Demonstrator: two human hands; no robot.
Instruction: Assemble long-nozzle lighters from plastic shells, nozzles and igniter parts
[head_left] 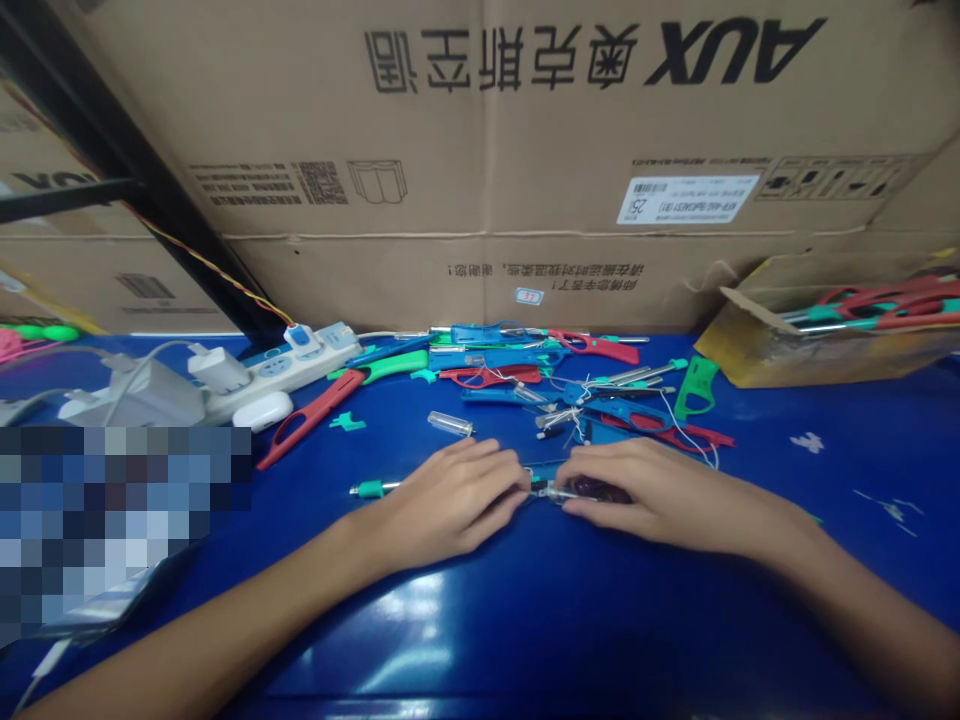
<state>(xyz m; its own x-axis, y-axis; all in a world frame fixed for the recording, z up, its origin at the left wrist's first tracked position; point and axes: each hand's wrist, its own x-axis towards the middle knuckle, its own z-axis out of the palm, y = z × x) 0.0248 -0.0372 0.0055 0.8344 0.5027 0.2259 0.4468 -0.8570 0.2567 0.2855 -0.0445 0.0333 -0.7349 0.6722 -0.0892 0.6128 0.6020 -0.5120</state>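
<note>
Near the middle of the blue table (450, 640), my left hand (457, 495) is closed around a lighter's metal tube (390, 486), whose teal tip sticks out to the left. My right hand (645, 490) has its fingers closed on a dark lighter body with a clear part (559, 491) at its left end. Small teal and black parts show between the two hands. Just behind my left hand lies a clear cylinder (450, 424). Behind both hands is a pile of blue, red and green lighter parts (517, 375) with white wires.
A power strip (277, 372) with chargers and a white case (262, 410) stand at the left, near a red lighter shell (311, 418). An open box (840, 350) of red lighters sits back right. A large carton (480, 200) stands behind.
</note>
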